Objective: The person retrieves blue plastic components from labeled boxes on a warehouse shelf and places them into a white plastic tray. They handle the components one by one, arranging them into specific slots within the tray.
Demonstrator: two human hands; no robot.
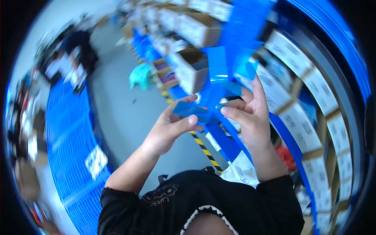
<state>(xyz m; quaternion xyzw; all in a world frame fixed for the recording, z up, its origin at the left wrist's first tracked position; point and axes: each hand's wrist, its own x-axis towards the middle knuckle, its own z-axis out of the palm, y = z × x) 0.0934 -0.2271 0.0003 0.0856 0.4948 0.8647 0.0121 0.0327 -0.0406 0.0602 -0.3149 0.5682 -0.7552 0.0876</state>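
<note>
In front of my chest, my left hand pinches a translucent blue strip that looks like film or tape, between thumb and fingers. To its right, my raised right hand has its thumb and a bent finger together at a small dark blue bit. One finger points up, with a blue piece at its tip. Another blue piece shows by the bent fingers. Just beyond both hands is a glossy blue rectangle; whether it hangs from a hand or lies behind is unclear.
Shelves with white-fronted cartons curve along my right. A blue slatted surface runs on the left, bearing a white crumpled packet. A turquoise stool stands on the grey floor near black-yellow tape. Another person is at far left.
</note>
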